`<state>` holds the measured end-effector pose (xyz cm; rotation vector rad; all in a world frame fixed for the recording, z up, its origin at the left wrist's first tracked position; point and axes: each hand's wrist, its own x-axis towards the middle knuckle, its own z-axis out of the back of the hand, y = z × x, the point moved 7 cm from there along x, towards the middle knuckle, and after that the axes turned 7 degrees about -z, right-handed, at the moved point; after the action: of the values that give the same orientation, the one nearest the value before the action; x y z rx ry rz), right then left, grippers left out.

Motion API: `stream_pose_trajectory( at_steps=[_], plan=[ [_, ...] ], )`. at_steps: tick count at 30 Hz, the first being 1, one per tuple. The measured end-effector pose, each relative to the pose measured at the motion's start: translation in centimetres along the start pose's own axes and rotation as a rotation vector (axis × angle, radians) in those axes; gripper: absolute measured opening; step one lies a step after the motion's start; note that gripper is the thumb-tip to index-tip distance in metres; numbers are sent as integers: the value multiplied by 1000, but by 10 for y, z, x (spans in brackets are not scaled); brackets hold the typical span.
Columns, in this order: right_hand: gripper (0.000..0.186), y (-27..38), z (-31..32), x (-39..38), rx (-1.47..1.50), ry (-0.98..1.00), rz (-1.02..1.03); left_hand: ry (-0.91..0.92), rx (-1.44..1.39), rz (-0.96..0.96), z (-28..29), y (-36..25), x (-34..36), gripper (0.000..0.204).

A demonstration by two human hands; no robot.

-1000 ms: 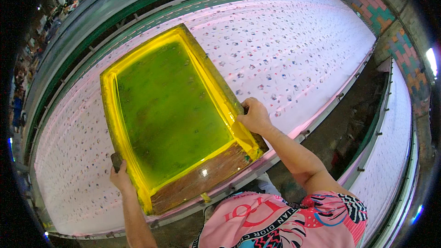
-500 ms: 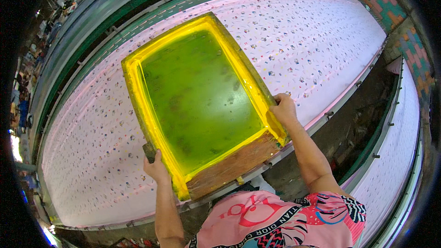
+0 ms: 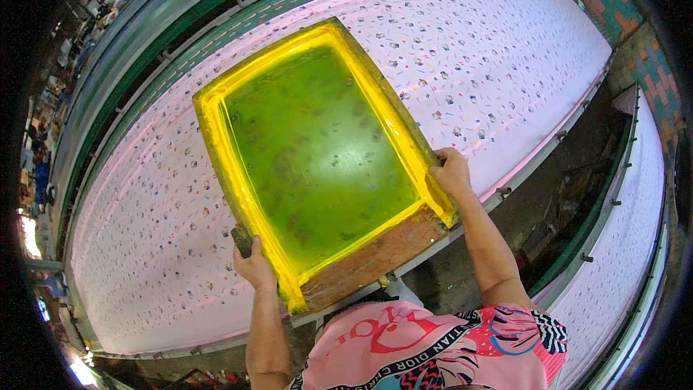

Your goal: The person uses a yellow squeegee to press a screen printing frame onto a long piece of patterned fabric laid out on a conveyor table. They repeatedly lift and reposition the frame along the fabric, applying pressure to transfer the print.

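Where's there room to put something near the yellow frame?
Bare printed cloth lies right of the yellow frame, beyond the right hand, and left of it, outside the left hand. Crowded: the frame's lower sides, where both hands grip.

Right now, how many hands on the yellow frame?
2, both on the frame: left hand at its lower left side, by a dark block; right hand at its lower right side. No other shows.

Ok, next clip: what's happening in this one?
A person holds a yellow-rimmed frame with a green panel: the left hand grips its left side by a dark block, the right hand its right side. The frame is over a long stretch of pale printed fabric; whether it touches the fabric, I can't tell.
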<state>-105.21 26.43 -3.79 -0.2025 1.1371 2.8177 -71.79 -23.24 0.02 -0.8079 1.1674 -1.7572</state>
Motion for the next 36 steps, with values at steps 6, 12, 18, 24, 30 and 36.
stream_pose_trajectory(
  at_steps=[6,12,18,24,30,36],
  plan=[
    [43,17,4,-9,-143,56,116,38,-34,-4,-2,19,6,39],
    [58,116,4,-146,-325,423,856,17,58,-9,0,35,6,26],
    [64,106,-32,-224,-544,673,1069,31,205,-29,-3,45,7,32],
    [45,167,-47,-231,-501,504,1123,-30,353,-92,4,28,2,35],
    [49,185,-81,-228,-826,728,908,-2,280,-205,2,16,5,33],
    [53,163,-65,-254,-758,641,860,-33,381,-161,3,27,3,44]
  ],
)
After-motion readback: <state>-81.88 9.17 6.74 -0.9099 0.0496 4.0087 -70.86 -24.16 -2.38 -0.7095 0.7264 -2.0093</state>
